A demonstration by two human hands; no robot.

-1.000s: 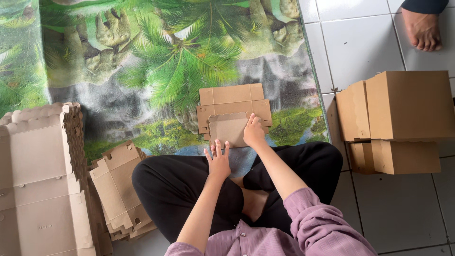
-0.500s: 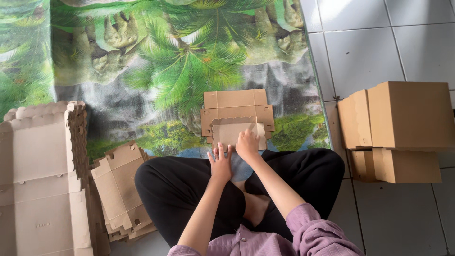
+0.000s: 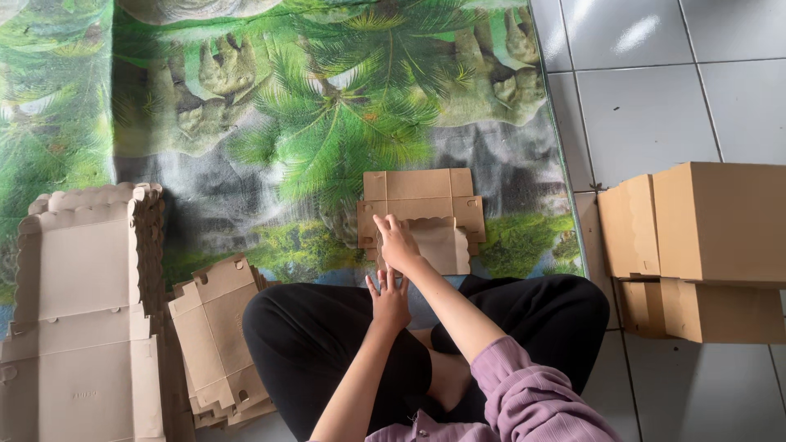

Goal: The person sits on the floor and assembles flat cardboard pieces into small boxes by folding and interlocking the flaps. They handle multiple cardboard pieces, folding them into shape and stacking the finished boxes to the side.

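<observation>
A flat brown cardboard box blank (image 3: 422,205) lies on a palm-tree printed mat (image 3: 327,123) in front of my crossed legs. My right hand (image 3: 397,244) rests on the near left part of the blank, fingers bent over its folded flap. Just behind it, above my knees, my left hand (image 3: 390,299) has its fingers spread and holds nothing. Whether the right hand grips the flap or only presses on it is unclear.
A tall stack of large flat blanks (image 3: 86,311) lies at the left, with a smaller stack of blanks (image 3: 214,340) beside my left knee. Folded cardboard boxes (image 3: 712,245) are piled on the white tile floor (image 3: 639,90) at the right.
My right hand slid left along the blank's near edge. The view shifted, and a bare foot at the top right is no longer in sight.
</observation>
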